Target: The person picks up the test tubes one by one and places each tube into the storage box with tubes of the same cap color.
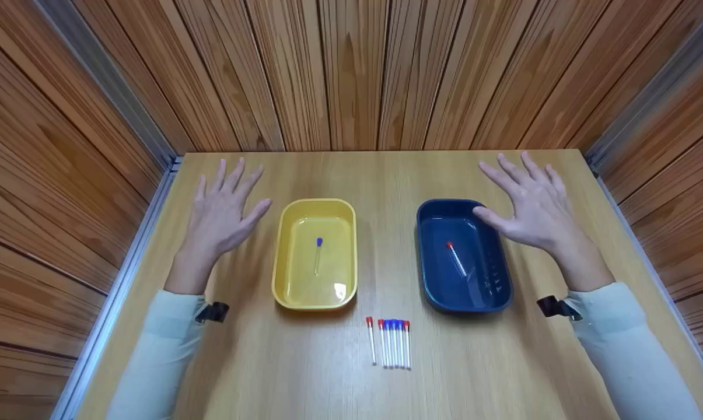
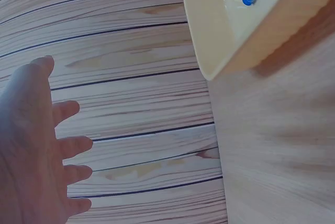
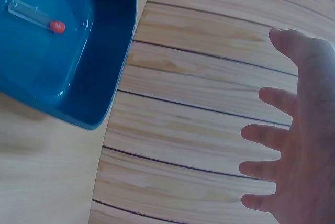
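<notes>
Clock face is the head view, 12 at the far edge, centred between the two trays. Both hands are spread wide, nothing in either one. Left hand (image 1: 217,219) is at about 10 o'clock from the yellow tray (image 1: 296,286), fingers fanned towards 12, thumb near the rim but off it. Right hand (image 1: 535,213) sits around 2 o'clock from the blue tray (image 1: 482,251). From above its thumb overlaps the rim, but the right wrist cam shows a gap.

Trays are at 9 (yellow) and 3 (blue) on the table (image 1: 386,181). The yellow one's got a single blue-capped tube (image 1: 318,259) lying in it, cap pointing at 12. The blue one's got a red-capped tube (image 1: 457,261), tilted so the cap points at roughly 11.

Down at 6 there's a row of loose tubes (image 1: 395,344), caps all towards 12: blue ones in the middle, a red at each side, plus another red slightly apart at the 9 o'clock end. Wood-plank wall (image 1: 354,76) up at 12, fwiw.
</notes>
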The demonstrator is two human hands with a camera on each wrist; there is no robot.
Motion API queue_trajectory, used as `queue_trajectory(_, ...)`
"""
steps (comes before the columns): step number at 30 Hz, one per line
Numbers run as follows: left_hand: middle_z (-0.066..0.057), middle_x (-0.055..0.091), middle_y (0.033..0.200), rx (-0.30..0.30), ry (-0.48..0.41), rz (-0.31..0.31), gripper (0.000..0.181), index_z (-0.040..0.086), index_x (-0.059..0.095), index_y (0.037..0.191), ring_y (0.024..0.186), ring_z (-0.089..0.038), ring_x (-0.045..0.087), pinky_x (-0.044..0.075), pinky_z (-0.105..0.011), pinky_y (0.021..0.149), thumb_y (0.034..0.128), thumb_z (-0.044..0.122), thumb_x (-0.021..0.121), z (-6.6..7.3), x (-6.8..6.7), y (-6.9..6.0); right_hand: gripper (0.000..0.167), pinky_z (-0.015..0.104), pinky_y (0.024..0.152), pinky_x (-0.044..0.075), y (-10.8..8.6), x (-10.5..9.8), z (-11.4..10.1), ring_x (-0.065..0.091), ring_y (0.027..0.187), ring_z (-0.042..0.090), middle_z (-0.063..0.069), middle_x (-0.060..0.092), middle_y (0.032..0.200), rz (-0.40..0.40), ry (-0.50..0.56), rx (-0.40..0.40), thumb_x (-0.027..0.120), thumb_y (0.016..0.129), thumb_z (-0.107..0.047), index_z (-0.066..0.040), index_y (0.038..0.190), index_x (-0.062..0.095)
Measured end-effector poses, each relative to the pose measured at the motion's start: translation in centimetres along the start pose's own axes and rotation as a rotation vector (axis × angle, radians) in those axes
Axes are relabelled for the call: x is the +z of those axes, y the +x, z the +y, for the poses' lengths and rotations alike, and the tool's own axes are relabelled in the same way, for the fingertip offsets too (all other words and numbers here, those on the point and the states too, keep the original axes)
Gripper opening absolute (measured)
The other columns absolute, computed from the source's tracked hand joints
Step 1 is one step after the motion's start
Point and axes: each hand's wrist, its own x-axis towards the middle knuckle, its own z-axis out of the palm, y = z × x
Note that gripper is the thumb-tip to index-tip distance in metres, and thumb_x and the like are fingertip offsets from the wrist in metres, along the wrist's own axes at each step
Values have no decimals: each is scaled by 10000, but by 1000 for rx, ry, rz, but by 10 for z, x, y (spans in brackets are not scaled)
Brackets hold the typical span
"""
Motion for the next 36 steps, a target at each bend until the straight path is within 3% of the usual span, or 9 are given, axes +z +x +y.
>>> queue_trajectory(11,-131,215,1906,44,-104,8,699,237,305,1799,1798,-429,78,42,-763,1414,1175,503,472,-15,9,1,806,886,1307,190,-3,12,-15,269,1701,603,240,421,1803,-38,12,-30,720,1024,-565,-254,1726,474)
queue_trajectory(21,-133,259,1893,54,-223,13,708,234,328,1792,1784,-458,149,94,-787,1399,1155,480,514,-28,27,4,800,893,1283,225,-7,18,-24,307,1684,604,226,435,1800,-68,52,-43,726,1030,-551,-256,1728,471)
queue_trajectory(30,-110,272,1894,46,-368,-43,692,253,354,1784,1796,-418,133,66,-883,1339,1154,482,529,-36,37,5,790,893,1277,238,-15,32,-37,353,1675,583,223,489,1768,-117,190,-17,743,1037,-519,-234,1724,479)
queue_trajectory(36,-99,264,1899,65,-429,-56,697,259,361,1782,1795,-420,138,86,-870,1347,1142,444,568,-39,40,3,872,849,1267,342,-16,39,-50,457,1637,522,195,511,1761,-121,250,-31,812,994,-531,-238,1736,460)
